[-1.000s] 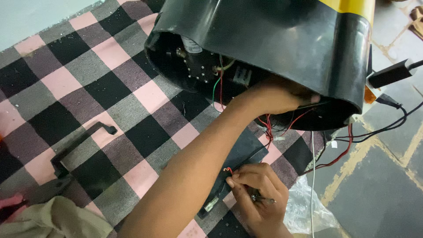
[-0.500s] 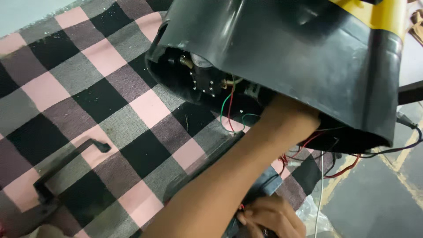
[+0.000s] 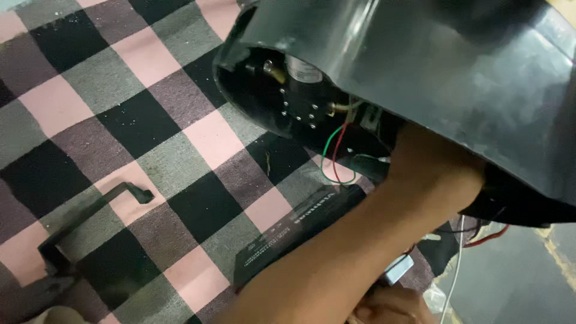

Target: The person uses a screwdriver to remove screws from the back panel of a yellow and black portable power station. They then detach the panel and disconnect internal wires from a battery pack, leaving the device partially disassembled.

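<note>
Housing point(image 3: 432, 78): black plastic, semi-glossy, smooth, with faint dusty scuffs. Inside its open end at 12 o'clock, a matt black plate with small bright metal screws point(image 3: 298, 111) and brass-coloured fittings. Wires point(image 3: 331, 153): glossy green and red plastic insulation. Checked cloth point(image 3: 120, 120): woven, matt, rough, flecked with lint. Bracket point(image 3: 90, 216) at 8 o'clock: matt black metal. Flat box point(image 3: 294, 231): matt black plastic.

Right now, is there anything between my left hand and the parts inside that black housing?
Nothing visible blocks it. The left hand already reaches under the rim of the black housing, where the shell hides its fingers. The looped green and red wires hang just beside the wrist, and the flat black battery lies below the forearm, on the checked cloth.
</note>
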